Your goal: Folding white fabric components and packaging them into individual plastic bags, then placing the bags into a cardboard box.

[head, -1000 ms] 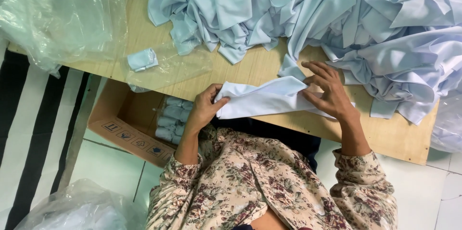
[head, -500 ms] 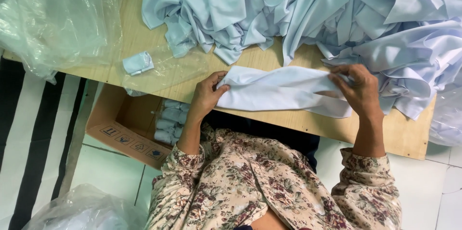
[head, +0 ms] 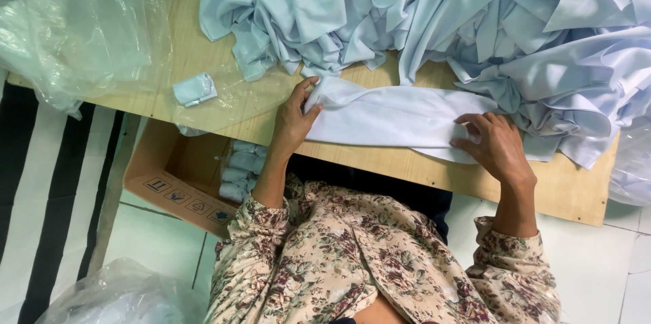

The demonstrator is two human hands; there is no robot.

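A pale blue-white cloth piece (head: 390,117) lies stretched flat along the front of the wooden table (head: 563,188). My left hand (head: 296,118) pinches its left end near the table's edge. My right hand (head: 495,147) presses down on its right end with fingers bent over the fabric. Just behind the cloth rises a big heap of crumpled light blue fabric (head: 441,18), covering the back and right of the table.
A small folded blue cloth (head: 194,88) lies on a clear plastic bag (head: 74,25) at the table's left. Under the table stands an open cardboard box (head: 180,181) holding folded pieces. A striped black-and-white mat (head: 41,195) and another plastic bag (head: 122,293) lie on the floor.
My hands have moved apart, pulling the bunched cloth out into a long flat strip on the table. My right hand slid rightward and down onto its end.
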